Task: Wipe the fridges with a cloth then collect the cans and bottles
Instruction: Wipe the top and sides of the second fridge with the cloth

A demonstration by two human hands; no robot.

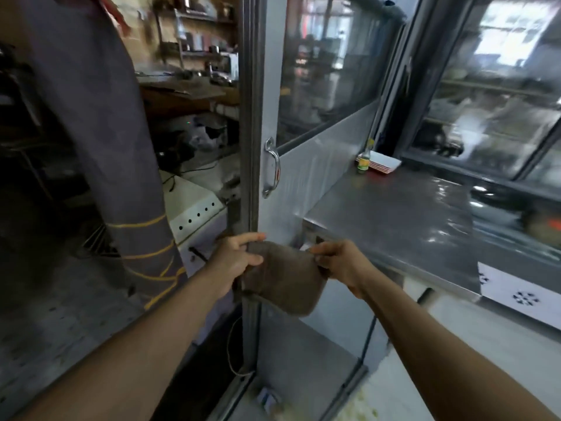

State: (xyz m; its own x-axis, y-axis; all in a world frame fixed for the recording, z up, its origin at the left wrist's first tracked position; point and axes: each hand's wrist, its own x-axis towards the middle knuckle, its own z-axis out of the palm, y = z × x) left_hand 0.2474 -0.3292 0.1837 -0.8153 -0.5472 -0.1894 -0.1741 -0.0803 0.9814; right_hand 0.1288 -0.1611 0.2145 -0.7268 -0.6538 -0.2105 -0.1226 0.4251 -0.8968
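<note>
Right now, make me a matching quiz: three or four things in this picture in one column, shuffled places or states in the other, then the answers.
1. brown cloth
2. curved metal door handle
3. small green-labelled glass bottle
4. stack of white paper trays

A. fixed on the fridge door
B. held between the left hand and right hand
C. on the steel counter, behind the bottle
D. standing upright on the counter

Pairs: 1-B, 2-A, 3-D, 4-C

- A steel table [394,226] stands at right, beside the fridge door.
- At its far left corner stands a bottle [364,159] with a yellow label.
- Touching the bottle on its right lies a stack of white trays [383,163] with red edges.
</note>
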